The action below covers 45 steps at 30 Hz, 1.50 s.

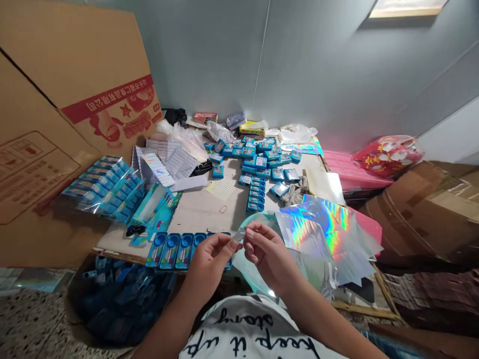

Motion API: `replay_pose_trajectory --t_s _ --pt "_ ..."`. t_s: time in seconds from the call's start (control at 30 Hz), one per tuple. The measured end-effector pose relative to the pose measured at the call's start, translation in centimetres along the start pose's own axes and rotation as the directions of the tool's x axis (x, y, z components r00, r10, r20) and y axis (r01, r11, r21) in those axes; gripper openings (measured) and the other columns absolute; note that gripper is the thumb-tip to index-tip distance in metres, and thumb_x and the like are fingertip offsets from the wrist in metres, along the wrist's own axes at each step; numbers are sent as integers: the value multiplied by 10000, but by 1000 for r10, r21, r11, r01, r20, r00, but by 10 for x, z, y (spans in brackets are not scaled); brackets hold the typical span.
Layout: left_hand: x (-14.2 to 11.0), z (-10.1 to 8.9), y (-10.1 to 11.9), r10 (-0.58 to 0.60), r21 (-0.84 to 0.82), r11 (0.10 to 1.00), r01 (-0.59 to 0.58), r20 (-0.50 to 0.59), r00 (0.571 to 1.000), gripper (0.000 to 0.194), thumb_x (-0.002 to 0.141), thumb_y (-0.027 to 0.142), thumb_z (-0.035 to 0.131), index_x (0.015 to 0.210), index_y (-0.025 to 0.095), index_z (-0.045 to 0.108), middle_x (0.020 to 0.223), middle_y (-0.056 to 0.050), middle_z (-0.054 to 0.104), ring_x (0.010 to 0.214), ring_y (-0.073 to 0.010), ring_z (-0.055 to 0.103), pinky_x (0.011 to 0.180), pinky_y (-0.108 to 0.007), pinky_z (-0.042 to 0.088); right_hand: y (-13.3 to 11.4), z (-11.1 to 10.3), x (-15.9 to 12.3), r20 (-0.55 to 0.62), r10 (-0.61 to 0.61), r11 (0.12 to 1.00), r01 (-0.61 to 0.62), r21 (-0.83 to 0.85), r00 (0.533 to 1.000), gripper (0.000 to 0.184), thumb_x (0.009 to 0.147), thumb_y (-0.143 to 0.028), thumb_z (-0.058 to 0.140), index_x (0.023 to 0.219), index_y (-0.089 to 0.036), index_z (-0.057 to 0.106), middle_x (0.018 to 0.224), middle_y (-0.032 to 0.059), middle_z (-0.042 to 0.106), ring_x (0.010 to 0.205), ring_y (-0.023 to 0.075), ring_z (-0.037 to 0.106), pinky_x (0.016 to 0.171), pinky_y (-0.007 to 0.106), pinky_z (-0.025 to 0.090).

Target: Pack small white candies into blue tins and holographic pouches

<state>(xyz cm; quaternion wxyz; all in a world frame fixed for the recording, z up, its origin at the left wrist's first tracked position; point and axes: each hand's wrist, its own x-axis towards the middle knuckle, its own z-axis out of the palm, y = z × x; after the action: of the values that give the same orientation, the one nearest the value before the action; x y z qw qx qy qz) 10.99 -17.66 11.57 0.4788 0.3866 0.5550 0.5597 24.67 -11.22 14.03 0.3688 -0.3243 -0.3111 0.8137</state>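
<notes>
- Left hand (209,257) and right hand (267,252) meet just past the table's (198,212) near edge; fingertips of both pinch a small clear piece (239,234) between them, other fingers curled.
- Row of blue trays (174,249) lies along the near edge, touching the left hand's side.
- Holographic sheets (325,234) overhang the right edge, close to the right hand.
- Bare tabletop sits mid-table; blue boxes (258,169) crowd the far side.

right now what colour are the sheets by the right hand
Shiny holographic silver with rainbow reflections; the sheets beside the right hand show best in the head view.
</notes>
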Motion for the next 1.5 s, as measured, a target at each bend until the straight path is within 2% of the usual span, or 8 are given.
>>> replay_pose_trajectory --t_s 0.2,0.37,0.47,0.7,0.9,1.03,1.27,1.5 --pt "-10 -2 14 -60 305 952 35 73 996 270 878 455 612 884 202 709 782 -13 694 741 -163 616 674 -248 452 -2 -20 -12 -45 1 995 -5 -95 999 369 682 -344 866 832 -221 552 785 -40 567 574 71 474 481 188 379" --pt "18 -48 47 -107 579 809 -106 322 941 274 856 433 602 866 208 757 685 -7 667 620 -156 566 526 -237 348 11 -8 -2 34 -64 969 70 -236 997 360 763 -406 801 944 -258 529 963 2 617 754 133 571 619 252 471" --pt "58 -75 66 -83 582 750 -314 554 828 249 848 388 598 858 211 772 660 0 658 592 -142 543 502 -232 320 31 8 6 57 -221 897 226 -381 974 304 746 -377 818 924 -243 610 823 -12 603 723 129 545 638 255 441" --pt "129 -77 62 -182 436 743 -508 862 474 258 822 372 610 892 195 784 742 -27 706 625 -138 570 537 -222 362 75 36 5 -349 -477 834 289 -470 807 250 750 -440 755 818 -210 686 757 8 646 706 164 564 662 303 433" --pt "151 -59 35 -230 409 772 -487 894 385 353 803 448 636 995 173 745 760 -38 687 624 -140 560 532 -225 370 84 43 1 -503 -617 698 125 -705 605 272 845 -420 576 691 -204 638 732 21 616 757 199 568 685 317 408" --pt "164 -53 35 -265 384 755 -531 920 289 324 811 463 627 876 177 766 707 -32 665 606 -132 535 523 -226 351 87 50 5 -484 -666 636 94 -766 567 288 846 -447 611 700 -203 650 787 22 627 767 187 573 709 309 420" --pt "178 -56 34 -331 411 773 -484 911 246 392 810 530 631 879 169 766 670 -27 648 599 -136 536 539 -238 370 105 44 24 -562 -663 660 31 -751 494 226 793 -377 670 660 -198 640 840 35 654 835 203 616 769 322 438" --pt "187 -60 -1 -315 416 860 -296 889 333 397 752 502 731 888 130 756 696 -43 676 636 -140 574 614 -260 439 113 41 39 -563 -704 584 -98 -806 433 247 792 -310 655 585 -196 580 969 81 648 963 228 610 843 333 433"
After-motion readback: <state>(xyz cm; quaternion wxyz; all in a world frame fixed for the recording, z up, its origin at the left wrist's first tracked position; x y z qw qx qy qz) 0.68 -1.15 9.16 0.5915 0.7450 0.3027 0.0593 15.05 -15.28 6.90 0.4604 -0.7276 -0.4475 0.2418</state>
